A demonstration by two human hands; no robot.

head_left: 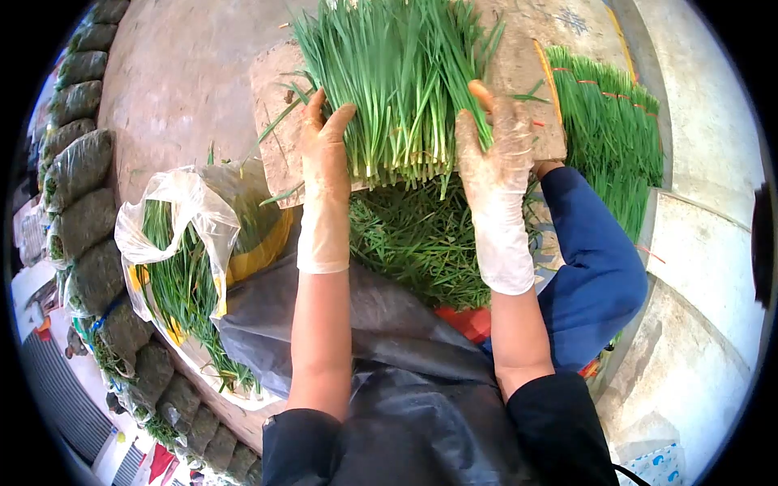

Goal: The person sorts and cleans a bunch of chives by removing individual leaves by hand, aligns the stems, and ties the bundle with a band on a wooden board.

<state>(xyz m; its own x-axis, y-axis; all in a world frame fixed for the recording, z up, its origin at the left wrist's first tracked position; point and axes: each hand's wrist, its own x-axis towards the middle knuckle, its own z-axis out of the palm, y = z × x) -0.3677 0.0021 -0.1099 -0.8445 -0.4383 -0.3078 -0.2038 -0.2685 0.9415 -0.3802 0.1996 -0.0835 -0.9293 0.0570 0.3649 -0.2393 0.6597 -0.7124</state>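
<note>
Green leafy stalks (397,89) lie spread side by side on a worn board (279,93), their pale cut ends toward me and over its near edge. My left hand (327,150), in a whitish glove, is upright at the left side of the stalks, thumb and fingers apart. On their right side my right hand (496,150), gloved too, has thumb and fingers apart, with a few green blades between them. Neither hand is closed round the stalks. Loose green trimmings (421,243) lie in a heap below the board.
A clear plastic bag (174,190) of green leaves stands at the left. Banded green bundles (608,121) lie at the right, beside my bent knee (604,259). Dark wrapped bundles (85,170) line the far left. A dark apron (381,316) covers my lap.
</note>
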